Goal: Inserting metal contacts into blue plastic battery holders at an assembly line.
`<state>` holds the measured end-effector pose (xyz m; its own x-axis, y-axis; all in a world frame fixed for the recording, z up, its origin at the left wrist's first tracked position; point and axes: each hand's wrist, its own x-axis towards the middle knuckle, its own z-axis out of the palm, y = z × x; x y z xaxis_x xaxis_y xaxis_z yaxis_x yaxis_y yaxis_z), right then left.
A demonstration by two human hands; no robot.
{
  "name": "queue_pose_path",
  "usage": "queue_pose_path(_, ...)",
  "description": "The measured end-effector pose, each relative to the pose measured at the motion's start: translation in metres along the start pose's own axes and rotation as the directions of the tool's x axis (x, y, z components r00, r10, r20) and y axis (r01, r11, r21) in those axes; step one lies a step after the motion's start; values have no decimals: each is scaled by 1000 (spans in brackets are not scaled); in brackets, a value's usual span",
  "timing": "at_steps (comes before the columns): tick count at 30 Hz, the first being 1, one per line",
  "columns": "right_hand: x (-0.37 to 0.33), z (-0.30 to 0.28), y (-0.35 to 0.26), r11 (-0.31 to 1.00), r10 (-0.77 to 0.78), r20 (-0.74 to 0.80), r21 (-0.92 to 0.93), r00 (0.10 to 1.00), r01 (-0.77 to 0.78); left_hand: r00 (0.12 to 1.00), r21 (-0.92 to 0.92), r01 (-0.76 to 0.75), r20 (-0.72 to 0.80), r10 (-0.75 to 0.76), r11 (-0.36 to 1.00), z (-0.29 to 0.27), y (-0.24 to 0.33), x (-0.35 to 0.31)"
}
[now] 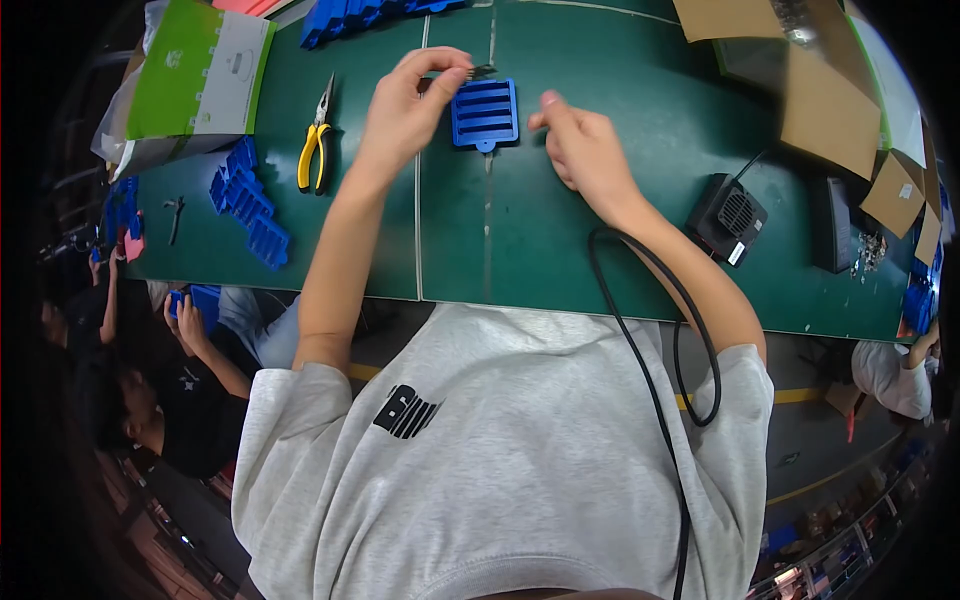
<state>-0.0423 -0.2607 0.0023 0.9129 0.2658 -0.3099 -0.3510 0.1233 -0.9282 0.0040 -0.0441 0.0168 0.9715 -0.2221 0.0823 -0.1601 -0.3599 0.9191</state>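
Note:
A small blue slotted plastic case (485, 146) lies on the green table between my hands, its long dark slots running crosswise. Just above its far left corner, my left hand (412, 105) pinches a small thin metal piece (482, 71) between thumb and fingers. To the right of the case and apart from it is my right hand (585, 150). Its fingers are curled in with the thumb against them, and anything inside them is hidden.
Yellow-handled pliers (313, 155) and joined blue cases (250, 205) lie left on the green table (470, 235), below a green-and-white box (200, 80). More blue cases (360, 18) sit far back. A black device (728, 218) and cardboard boxes (825, 110) stand right. A black cable (650, 370) loops by my right arm.

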Motion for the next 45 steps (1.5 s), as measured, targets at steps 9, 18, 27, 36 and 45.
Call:
queue_pose_path(9, -8, 4, -21, 872, 386, 192, -396, 902, -289, 948, -155, 286, 193, -255, 946, -1, -1, -14)
queue_pose_path(18, 8, -6, -7, 992, 47, -42, -115, 998, -51, 989, -156, 144, -20, -148, 977, 21, 9, -17)
queue_pose_path(27, 14, -15, -3, 989, -115, -93, -106, 989, 105, 996, -159, 76, -23, -81, 984, 33, 8, -17)
queue_pose_path(36, 6, -9, -14, 990, -9, -17, -142, 1000, 6, 994, 181, -100, -32, 108, 978, 38, 14, -19)
queue_pose_path(45, 6, -10, -4, 988, -41, 36, -146, 999, 46, 990, 268, -137, 21, 136, 954, 39, 22, -21)
